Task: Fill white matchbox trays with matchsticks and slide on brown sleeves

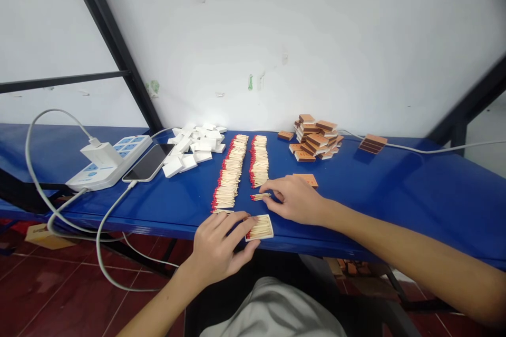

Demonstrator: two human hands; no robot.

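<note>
My left hand (217, 245) grips a small white matchbox tray (271, 227) at the front edge of the table, thumb and fingers about its left end. Red-headed matches (261, 226) lie inside it, heads to the left. Just beyond, my right hand (294, 199) pinches a few matches (258, 197) between thumb and index finger, low over the table. Two long rows of loose matches, a left row (230, 174) and a right row (259, 160), stretch away from me. Partly behind my right hand is an orange-brown matchbox (308, 179).
White trays (197, 145) are heaped at the back left, and orange-brown matchboxes (316, 139) at the back right. Another matchbox (373, 142) stands farther right by a cable. A phone (148, 162) and a power strip (132, 145) with a charger occupy the left of the blue table (407, 189).
</note>
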